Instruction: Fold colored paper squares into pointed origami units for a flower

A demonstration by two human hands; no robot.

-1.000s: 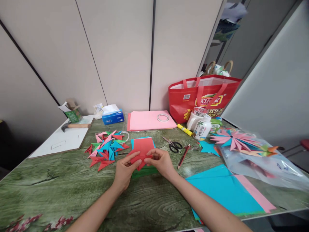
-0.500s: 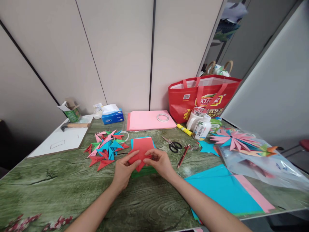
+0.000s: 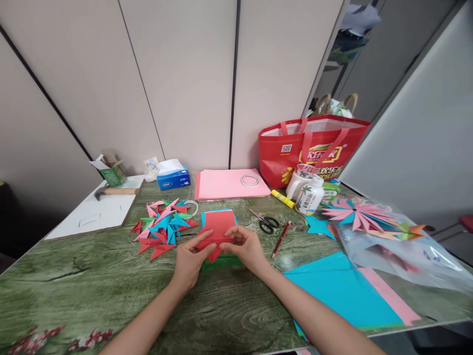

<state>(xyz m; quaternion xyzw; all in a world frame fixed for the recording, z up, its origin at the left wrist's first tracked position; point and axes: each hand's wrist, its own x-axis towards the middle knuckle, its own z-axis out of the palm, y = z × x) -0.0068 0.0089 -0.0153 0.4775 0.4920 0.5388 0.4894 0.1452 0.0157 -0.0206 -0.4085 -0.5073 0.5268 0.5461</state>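
A partly folded red paper [image 3: 213, 245] with a point toward me is held between both hands. My left hand [image 3: 187, 257] pinches its left side between thumb and fingers. At the right side, my right hand [image 3: 247, 247] grips it the same way, thumb against the fingers. Just beneath lies a stack of coloured paper [image 3: 219, 217], red on top with blue and green edges showing. Folded paper pieces [image 3: 166, 224] in pink, blue, red and green are heaped left of the stack. Scissors [image 3: 266, 223] with black handles and a dark red pencil [image 3: 281, 239] lie to the right.
Behind are a blue tissue box [image 3: 173, 178], pink sheets [image 3: 225, 185] with a tape roll [image 3: 250, 180], a yellow glue stick [image 3: 283, 198], a white bottle [image 3: 310, 196] and a red bag [image 3: 281, 153]. Blue sheets [image 3: 343, 291] and a folded paper star [image 3: 354, 211] lie right; a hammer [image 3: 118, 191] rests far left.
My right hand's fingers have shifted slightly along the red paper's right side. The view has moved a touch; everything else stays in place.
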